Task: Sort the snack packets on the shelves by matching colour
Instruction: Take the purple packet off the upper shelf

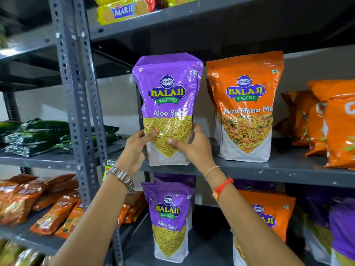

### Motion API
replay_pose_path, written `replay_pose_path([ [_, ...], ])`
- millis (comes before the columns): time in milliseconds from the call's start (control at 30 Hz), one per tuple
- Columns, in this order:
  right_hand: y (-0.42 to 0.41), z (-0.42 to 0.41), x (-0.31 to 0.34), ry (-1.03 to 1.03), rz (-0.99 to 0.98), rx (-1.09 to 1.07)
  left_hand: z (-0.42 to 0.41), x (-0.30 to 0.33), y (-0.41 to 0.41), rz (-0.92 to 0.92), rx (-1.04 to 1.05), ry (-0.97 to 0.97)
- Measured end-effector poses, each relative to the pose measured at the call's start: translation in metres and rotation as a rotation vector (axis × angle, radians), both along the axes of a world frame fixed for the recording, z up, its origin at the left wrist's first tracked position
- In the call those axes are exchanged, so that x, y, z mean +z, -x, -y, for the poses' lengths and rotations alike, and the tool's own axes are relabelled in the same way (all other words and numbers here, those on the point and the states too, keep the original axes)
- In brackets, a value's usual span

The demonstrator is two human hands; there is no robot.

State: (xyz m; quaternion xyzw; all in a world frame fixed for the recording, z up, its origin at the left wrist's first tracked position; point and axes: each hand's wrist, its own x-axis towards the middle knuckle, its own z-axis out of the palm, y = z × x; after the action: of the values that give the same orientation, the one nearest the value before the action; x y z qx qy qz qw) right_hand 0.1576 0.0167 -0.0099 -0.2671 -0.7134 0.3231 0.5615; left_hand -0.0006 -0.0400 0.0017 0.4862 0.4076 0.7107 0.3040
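Purple Aloo Sev packet (167, 108) stands upright at the front edge of the middle shelf (278, 167), gripped low down on both sides. Left hand (134, 148) wraps its left edge, thumb across the clear window showing the yellow sev; right hand (194, 146) clasps the right edge, thumb pressed on the front and fingers curled behind. Both sets of fingers are closed on the pack. A metal watch (122, 177) sits on the left wrist, a red thread (223, 186) on the right.

Just beside it to the right, on the same grey metal shelf, stands an orange Tikha Mitha Mix packet (246, 106), and further right a cluster of orange bags (330, 121) leans together. The shelf paint is scuffed with pale chips along its front lip.

On the shelf below stands a second purple Aloo Sev packet (170, 219), with an orange Balaji packet (269, 214) partly hidden behind the right forearm and more purple packs (342, 231) at the far right. The top shelf holds a yellow Marie biscuit pack (123, 11).

A perforated grey upright (76, 93) divides this rack from the one on the left, where dark green packets (38, 135) lie flat and orange-red packets (38, 200) lie beneath them. A pale wall shows behind the racks.
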Motion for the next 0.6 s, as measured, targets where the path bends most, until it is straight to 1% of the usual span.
replay_pose_path([
  [167,-0.025,0.028,-0.016,-0.050,-0.103,0.028,0.044,-0.007,-0.022,-0.054,-0.004,-0.035],
  [333,-0.053,0.050,-0.045,-0.061,-0.072,0.063,0.080,-0.032,-0.041,-0.148,0.019,-0.001],
  [500,-0.076,0.048,-0.108,0.101,-0.018,0.170,0.083,-0.086,-0.056,-0.237,0.058,0.071],
  [600,-0.088,0.038,-0.151,0.178,0.029,0.196,0.072,-0.128,-0.061,-0.356,0.195,0.136],
])
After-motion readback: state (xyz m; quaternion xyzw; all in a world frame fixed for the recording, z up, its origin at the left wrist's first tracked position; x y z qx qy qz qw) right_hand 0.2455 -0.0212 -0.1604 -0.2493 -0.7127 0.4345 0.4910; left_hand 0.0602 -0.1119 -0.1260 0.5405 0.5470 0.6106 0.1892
